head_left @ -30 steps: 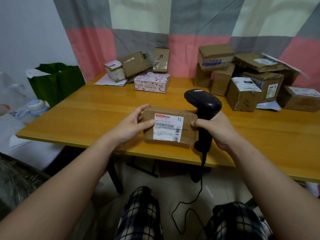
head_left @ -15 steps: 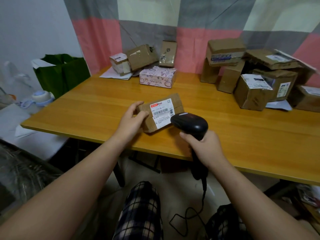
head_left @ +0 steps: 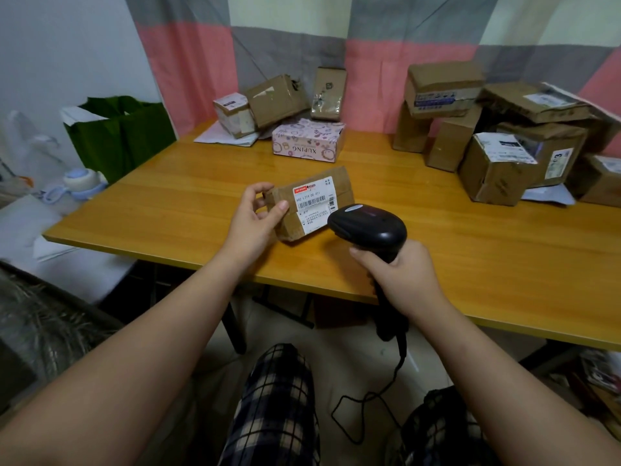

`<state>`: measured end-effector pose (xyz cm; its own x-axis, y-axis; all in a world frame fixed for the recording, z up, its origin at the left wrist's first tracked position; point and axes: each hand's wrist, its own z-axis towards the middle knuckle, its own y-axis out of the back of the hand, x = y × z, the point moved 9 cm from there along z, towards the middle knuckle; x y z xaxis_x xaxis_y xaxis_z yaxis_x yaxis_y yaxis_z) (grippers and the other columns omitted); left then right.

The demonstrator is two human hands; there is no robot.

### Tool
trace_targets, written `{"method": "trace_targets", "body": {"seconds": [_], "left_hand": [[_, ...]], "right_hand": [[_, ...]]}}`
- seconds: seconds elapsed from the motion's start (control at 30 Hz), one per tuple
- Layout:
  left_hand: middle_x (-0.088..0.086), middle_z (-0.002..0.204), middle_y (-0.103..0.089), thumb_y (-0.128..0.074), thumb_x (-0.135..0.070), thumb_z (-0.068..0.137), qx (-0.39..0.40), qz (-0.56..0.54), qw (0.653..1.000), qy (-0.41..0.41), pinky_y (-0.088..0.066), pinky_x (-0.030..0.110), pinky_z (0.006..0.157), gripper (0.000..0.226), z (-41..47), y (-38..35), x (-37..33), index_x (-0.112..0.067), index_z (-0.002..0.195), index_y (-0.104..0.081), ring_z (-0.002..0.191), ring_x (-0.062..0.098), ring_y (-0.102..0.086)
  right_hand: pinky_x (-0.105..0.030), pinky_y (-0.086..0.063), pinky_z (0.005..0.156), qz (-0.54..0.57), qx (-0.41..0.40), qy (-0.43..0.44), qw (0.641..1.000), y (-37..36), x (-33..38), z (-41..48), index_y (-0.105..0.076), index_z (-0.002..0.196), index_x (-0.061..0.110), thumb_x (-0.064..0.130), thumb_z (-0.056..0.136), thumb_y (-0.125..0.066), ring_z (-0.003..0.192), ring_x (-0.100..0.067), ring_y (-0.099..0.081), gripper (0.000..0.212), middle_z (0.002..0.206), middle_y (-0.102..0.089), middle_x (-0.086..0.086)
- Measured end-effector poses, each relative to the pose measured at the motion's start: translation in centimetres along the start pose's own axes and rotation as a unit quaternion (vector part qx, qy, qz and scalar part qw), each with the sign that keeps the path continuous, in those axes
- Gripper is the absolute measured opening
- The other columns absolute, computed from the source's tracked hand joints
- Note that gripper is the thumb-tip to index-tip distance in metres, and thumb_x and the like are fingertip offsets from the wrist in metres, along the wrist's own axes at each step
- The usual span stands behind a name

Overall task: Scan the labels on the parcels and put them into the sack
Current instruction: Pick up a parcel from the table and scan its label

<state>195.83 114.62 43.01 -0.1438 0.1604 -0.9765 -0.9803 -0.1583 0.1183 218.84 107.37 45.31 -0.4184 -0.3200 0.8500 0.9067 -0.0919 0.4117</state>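
While the person sits at the counter (head_left: 470, 250), both hands are occupied over its near edge.

Item 1: left hand (head_left: 250, 227). Its fingers (head_left: 260, 189) and thumb curl round the left end of a small brown parcel (head_left: 341, 190), pinching it from top and front. The parcel is tipped so that its labelled face looks up; whether its lower edge touches the counter cannot be told.

Item 2: label (head_left: 314, 203). White with a red strip and printed barcodes, it lies just right of the left thumb.

Item 3: right hand (head_left: 403, 275). Its fingers (head_left: 364, 256) are wrapped tight round the handle of a black scanner (head_left: 369, 230). The scanner's head sits just right of the left fingers, close over the lower right corner of the label and overlapping it from this angle.

Item 4: cable (head_left: 376, 395). Black, it hangs from the scanner's handle below the right fingers and loops between the knees in plaid trousers (head_left: 279, 405).

Item 5: green sack (head_left: 124, 136). It stands open-topped off the counter's end, well to the left of the left fingers.

Item 6: pink patterned box (head_left: 307, 139). It sits beyond the left fingers, with three brown cartons (head_left: 275, 100) behind it against the curtain (head_left: 369, 45).

Item 7: heap of cartons (head_left: 494, 169). Brown, several labelled, they are piled beyond and to the right of the right fingers.
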Motion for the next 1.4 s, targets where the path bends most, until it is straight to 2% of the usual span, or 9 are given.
{"method": "trace_targets", "body": {"seconds": [0.4,0.5,0.63,0.8,0.93,1.07,1.2,1.27,1.4], "left_hand": [[-0.003,0.112,-0.054,-0.063,-0.015,0.090,0.005,-0.003,1.000,-0.014,-0.054,0.015,0.067,0.040,-1.2,0.2,-0.9,-0.015,0.127,-0.046,0.079,-0.007,-0.066],[0.004,0.121,-0.055,-0.065,-0.015,0.090,-0.019,-0.027,0.999,-0.018,-0.055,0.019,0.069,0.034,-3.3,2.4,-1.2,-0.023,0.119,-0.049,0.089,0.004,-0.068],[0.007,0.119,-0.059,-0.066,-0.015,0.088,-0.113,-0.053,0.992,-0.035,-0.055,0.020,0.073,0.032,-9.9,8.9,-1.2,-0.031,0.111,-0.051,0.091,0.009,-0.069],[-0.010,0.104,-0.063,-0.063,-0.001,0.087,-0.298,-0.023,0.953,-0.055,-0.051,0.013,0.071,0.033,-21.9,18.5,0.6,-0.016,0.113,-0.050,0.081,-0.002,-0.064],[-0.004,0.108,-0.061,-0.063,0.001,0.087,-0.416,0.011,0.909,-0.030,-0.052,0.015,0.081,0.039,-29.6,24.6,2.8,-0.009,0.121,-0.046,0.086,-0.005,-0.063],[0.002,0.121,-0.056,-0.066,-0.006,0.087,-0.483,0.078,0.872,0.007,-0.050,0.020,0.091,0.043,-34.9,30.4,4.8,-0.018,0.122,-0.044,0.102,-0.004,-0.060],[-0.004,0.131,-0.041,-0.069,-0.018,0.085,-0.485,0.229,0.837,0.109,-0.039,0.028,0.102,0.047,-37.1,35.0,7.7,-0.024,0.126,-0.047,0.121,0.012,-0.047],[-0.005,0.126,-0.042,-0.071,-0.016,0.083,-0.459,0.312,0.823,0.120,-0.033,0.025,0.101,0.046,-36.6,35.7,8.3,-0.020,0.125,-0.051,0.120,0.015,-0.045],[0.000,0.131,-0.045,-0.069,-0.013,0.081,-0.367,0.438,0.810,0.132,-0.034,0.036,0.100,0.044,-32.7,36.2,9.7,-0.022,0.121,-0.055,0.120,0.024,-0.041]], "right_hand": [[-0.025,-0.042,0.064,0.043,0.005,-0.016,0.999,-0.5,-0.4,-0.5,-0.060,0.072,0.037,0.027,0.082,-0.074,0.066,-0.009,-0.059,0.020,0.055,-0.060,0.025],[-0.018,-0.042,0.061,0.062,0.031,-0.003,0.998,-2.2,0.5,-1.1,-0.060,0.074,0.036,0.026,0.082,-0.074,0.065,0.000,-0.058,0.019,0.058,-0.061,0.027],[-0.008,-0.042,0.054,0.113,0.085,0.017,0.990,-7.3,2.8,-2.9,-0.061,0.077,0.034,0.020,0.082,-0.075,0.060,0.008,-0.059,0.020,0.058,-0.062,0.027],[-0.005,-0.044,0.064,0.176,0.195,0.026,0.964,-17.9,6.9,-6.9,-0.065,0.085,0.034,0.016,0.078,-0.078,0.076,0.012,-0.063,0.023,0.073,-0.069,0.025],[-0.015,-0.050,0.069,0.159,0.277,0.003,0.948,-26.1,8.3,-11.1,-0.070,0.101,0.017,0.021,0.078,-0.079,0.083,0.001,-0.066,0.025,0.086,-0.072,0.008],[-0.004,-0.044,0.057,0.123,0.321,0.030,0.939,-31.3,9.3,-13.7,-0.070,0.090,0.021,0.027,0.076,-0.080,0.075,0.009,-0.063,0.019,0.076,-0.068,0.012],[-0.003,-0.039,0.054,0.078,0.338,0.040,0.937,-34.8,9.6,-14.5,-0.062,0.077,0.033,0.033,0.073,-0.081,0.071,0.013,-0.060,0.019,0.068,-0.063,0.019],[-0.013,-0.042,0.060,0.066,0.345,0.029,0.936,-36.2,9.2,-14.6,-0.060,0.075,0.036,0.037,0.073,-0.079,0.074,0.004,-0.061,0.020,0.071,-0.064,0.017],[-0.024,-0.044,0.061,0.060,0.353,-0.020,0.933,-38.0,7.5,-14.6,-0.061,0.073,0.031,0.044,0.070,-0.077,0.071,-0.007,-0.063,0.020,0.065,-0.064,0.011]]}}
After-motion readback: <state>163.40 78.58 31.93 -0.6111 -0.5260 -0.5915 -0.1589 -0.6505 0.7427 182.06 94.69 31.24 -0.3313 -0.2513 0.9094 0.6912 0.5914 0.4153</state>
